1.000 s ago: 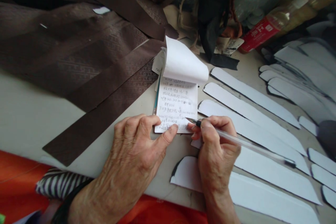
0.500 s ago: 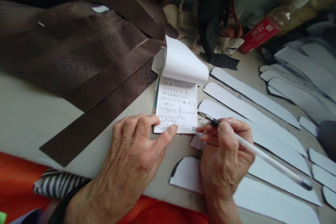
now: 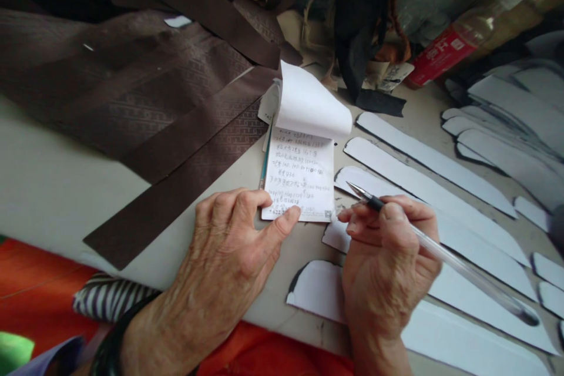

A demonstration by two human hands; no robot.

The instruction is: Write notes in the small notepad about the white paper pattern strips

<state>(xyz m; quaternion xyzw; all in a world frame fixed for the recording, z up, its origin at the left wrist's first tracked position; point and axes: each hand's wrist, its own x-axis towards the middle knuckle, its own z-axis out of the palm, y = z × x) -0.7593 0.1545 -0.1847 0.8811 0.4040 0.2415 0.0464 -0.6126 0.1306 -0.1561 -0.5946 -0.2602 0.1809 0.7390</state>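
A small notepad (image 3: 302, 176) full of handwriting lies on the table, its upper sheets curled back. My left hand (image 3: 229, 252) presses its lower left corner flat with the thumb and curled fingers. My right hand (image 3: 390, 258) grips a clear pen (image 3: 445, 252), its tip raised just right of the notepad, over a long white cut piece (image 3: 436, 223). A thin teal pencil (image 3: 265, 158) lies along the notepad's left edge.
Brown patterned strips and sheets (image 3: 145, 106) cover the table's left and back. Several long white cut pieces (image 3: 432, 158) fan across the right. A bottle with a red label (image 3: 445, 50) lies at the back right beside a black bag (image 3: 359, 17). Orange cloth (image 3: 39, 288) drapes the near edge.
My right hand has drawn the pen off the notepad's lower right part and moved it right, off the page. My left hand stays pressed on the notepad.
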